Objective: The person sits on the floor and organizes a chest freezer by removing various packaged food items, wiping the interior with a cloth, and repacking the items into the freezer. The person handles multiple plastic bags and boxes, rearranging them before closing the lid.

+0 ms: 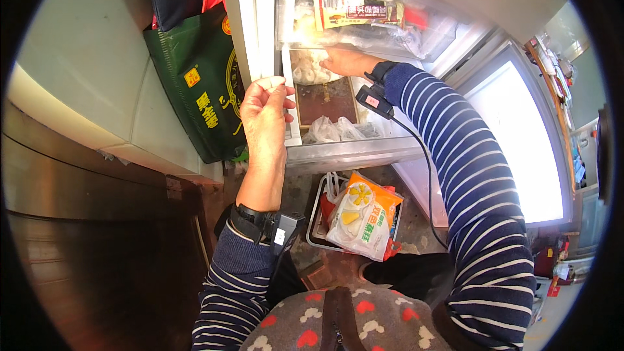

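A pulled-out freezer drawer (351, 152) lies before me. My right hand (348, 61) reaches into its far part, its fingers against a clear bag of pale lumpy food (312, 69). Whether they grip the bag is hidden. By the drawer's left edge, my left hand (265, 107) is raised with thumb and fingertips together; I cannot tell if something small is between them. A flat dark-red box (325, 101) lies in the drawer, with crumpled clear plastic bags (341, 129) nearer me.
An upper drawer (287, 9) holds a yellow-and-brown packet (358, 11). The freezer door (521, 146) stands open at right. On the floor, an orange-and-white food bag (363, 217) lies on a black-rimmed tray (312, 241). A green bag (195, 83) stands at left. A cable (429, 175) hangs from my right wrist.
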Action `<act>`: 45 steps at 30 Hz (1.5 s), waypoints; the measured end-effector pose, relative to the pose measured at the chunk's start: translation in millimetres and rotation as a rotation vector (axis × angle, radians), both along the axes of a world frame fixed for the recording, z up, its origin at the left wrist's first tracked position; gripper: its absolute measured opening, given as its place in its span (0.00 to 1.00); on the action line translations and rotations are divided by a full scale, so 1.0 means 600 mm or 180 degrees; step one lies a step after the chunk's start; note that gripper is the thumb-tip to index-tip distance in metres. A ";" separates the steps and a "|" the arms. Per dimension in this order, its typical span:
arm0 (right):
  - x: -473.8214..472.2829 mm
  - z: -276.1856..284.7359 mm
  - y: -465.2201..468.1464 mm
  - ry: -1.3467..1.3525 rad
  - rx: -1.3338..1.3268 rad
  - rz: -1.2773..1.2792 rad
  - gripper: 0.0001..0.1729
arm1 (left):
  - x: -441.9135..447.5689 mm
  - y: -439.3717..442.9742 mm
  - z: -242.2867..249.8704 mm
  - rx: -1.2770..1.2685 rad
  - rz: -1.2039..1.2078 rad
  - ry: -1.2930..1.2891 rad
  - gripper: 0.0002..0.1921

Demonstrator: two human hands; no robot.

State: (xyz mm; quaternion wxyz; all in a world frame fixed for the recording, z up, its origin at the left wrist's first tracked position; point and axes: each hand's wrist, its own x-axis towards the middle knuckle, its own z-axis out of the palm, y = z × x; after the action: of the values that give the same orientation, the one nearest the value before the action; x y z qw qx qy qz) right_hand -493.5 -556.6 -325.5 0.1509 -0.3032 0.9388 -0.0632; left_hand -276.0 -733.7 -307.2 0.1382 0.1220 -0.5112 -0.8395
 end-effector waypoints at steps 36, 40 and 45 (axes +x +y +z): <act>0.118 0.028 0.100 0.1096 -0.0485 0.0160 0.20 | 0.016 0.023 -0.012 -0.3705 -0.0540 -0.0306 0.31; 0.160 0.062 0.121 0.0805 -0.0077 0.0235 0.21 | 0.013 0.022 -0.014 -0.3774 -0.0542 -0.0296 0.31; 0.167 0.102 0.167 0.1348 -0.0475 -0.0006 0.19 | 0.005 0.015 -0.025 -0.3535 -0.0639 -0.0338 0.32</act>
State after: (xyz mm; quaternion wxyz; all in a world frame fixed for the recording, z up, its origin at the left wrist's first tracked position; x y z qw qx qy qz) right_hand -393.2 -456.7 -264.0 -0.0725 -0.3192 0.9425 -0.0675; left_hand -272.8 -724.8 -322.5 0.0751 0.0238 -0.8914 -0.4463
